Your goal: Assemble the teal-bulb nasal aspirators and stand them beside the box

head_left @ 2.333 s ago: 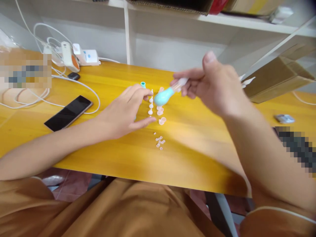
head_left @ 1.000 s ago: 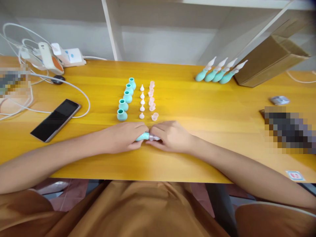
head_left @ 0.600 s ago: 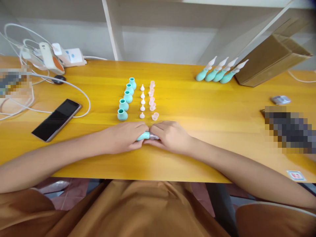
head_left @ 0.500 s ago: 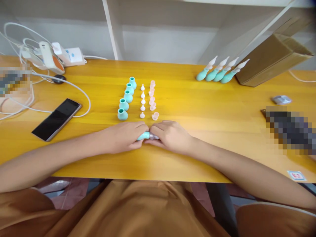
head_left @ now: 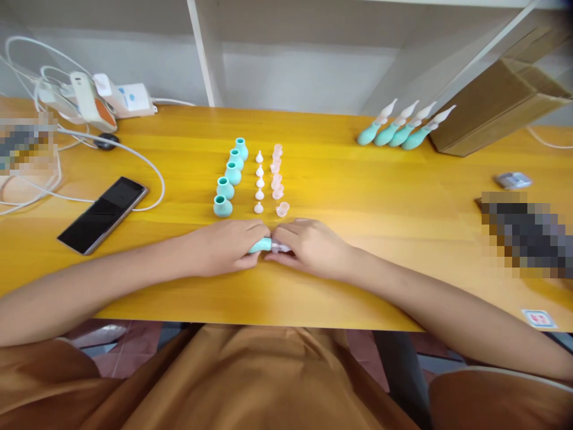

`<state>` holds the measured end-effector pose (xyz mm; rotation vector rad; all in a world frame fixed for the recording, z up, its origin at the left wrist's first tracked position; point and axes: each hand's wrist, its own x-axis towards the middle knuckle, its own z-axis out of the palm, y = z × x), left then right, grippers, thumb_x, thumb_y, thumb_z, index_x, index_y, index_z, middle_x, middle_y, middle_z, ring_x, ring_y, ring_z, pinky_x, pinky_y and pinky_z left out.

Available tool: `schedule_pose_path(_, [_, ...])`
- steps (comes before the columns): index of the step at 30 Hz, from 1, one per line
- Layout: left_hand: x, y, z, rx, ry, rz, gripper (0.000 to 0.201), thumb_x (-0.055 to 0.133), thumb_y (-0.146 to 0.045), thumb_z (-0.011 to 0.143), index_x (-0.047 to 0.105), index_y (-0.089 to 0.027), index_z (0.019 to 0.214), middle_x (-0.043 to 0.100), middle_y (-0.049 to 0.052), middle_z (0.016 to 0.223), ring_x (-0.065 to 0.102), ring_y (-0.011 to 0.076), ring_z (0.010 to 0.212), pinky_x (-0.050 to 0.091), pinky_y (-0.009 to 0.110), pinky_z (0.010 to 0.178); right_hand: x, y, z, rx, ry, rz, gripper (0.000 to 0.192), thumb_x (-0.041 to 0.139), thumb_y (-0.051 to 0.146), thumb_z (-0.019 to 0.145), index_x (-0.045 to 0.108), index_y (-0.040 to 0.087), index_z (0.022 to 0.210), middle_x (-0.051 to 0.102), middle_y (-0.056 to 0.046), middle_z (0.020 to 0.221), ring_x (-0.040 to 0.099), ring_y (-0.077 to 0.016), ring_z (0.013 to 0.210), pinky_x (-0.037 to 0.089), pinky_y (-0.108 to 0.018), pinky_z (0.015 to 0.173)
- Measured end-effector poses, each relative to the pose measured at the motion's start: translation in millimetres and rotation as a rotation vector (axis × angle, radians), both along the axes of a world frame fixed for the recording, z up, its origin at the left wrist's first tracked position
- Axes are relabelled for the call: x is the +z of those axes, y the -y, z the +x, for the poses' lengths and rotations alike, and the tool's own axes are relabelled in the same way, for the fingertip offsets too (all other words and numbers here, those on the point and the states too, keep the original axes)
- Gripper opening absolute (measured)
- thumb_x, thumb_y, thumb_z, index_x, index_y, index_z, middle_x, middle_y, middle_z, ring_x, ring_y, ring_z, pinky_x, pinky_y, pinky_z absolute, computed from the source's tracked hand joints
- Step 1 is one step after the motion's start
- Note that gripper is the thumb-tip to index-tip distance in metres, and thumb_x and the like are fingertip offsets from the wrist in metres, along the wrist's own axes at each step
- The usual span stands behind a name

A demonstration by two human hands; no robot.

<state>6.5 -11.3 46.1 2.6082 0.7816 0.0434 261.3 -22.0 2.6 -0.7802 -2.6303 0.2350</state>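
Note:
Close to the table's front, my left hand (head_left: 230,246) is closed around a teal squeeze bulb (head_left: 259,245). My right hand (head_left: 308,248) grips the clear nozzle piece (head_left: 277,246) joined to that bulb; its tip is hidden by my fingers. Just beyond my hands stand three columns of parts: teal bulbs (head_left: 222,206) with open necks on the left, small white cone-shaped pieces (head_left: 258,208) in the middle, and translucent pink connectors (head_left: 282,209) on the right.
Several assembled bulbs with nozzles (head_left: 414,137) lean in a row at the back right beside a cardboard box (head_left: 496,107). A phone (head_left: 102,215) lies left, near white cables and a power strip (head_left: 134,100). A small grey packet (head_left: 513,180) lies far right.
My right hand has shifted very slightly to the right, and a bit more of the clear nozzle shows between my hands. The parts on the table stay in place.

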Motion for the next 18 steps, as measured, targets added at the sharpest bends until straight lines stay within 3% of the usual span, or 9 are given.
schedule_pose_path(10, [-5.5, -4.9, -1.7, 0.020, 0.088, -0.094, 0.008, 0.060, -0.016, 0.096, 0.057, -0.022, 0.093, 0.065, 0.004, 0.094, 0.060, 0.0207, 0.079, 0.045, 0.033, 0.073, 6.5, 0.4, 0.8, -0.032, -0.021, -0.309, 0.018, 0.065, 0.036, 0.108, 0.061, 0.021, 0.099, 0.071, -0.004, 0.085, 0.058, -0.0188, 0.073, 0.033, -0.030, 0.071])
schedule_pose_path(18, [-5.9, -8.4, -1.7, 0.029, 0.137, -0.170, 0.007, 0.061, -0.015, 0.093, 0.058, -0.022, 0.093, 0.066, 0.003, 0.092, 0.061, 0.0204, 0.080, 0.043, 0.033, 0.074, 8.0, -2.5, 2.2, 0.004, -0.034, -0.387, 0.015, 0.067, 0.035, 0.105, 0.062, 0.021, 0.099, 0.071, -0.003, 0.085, 0.058, -0.0192, 0.076, 0.035, -0.030, 0.071])
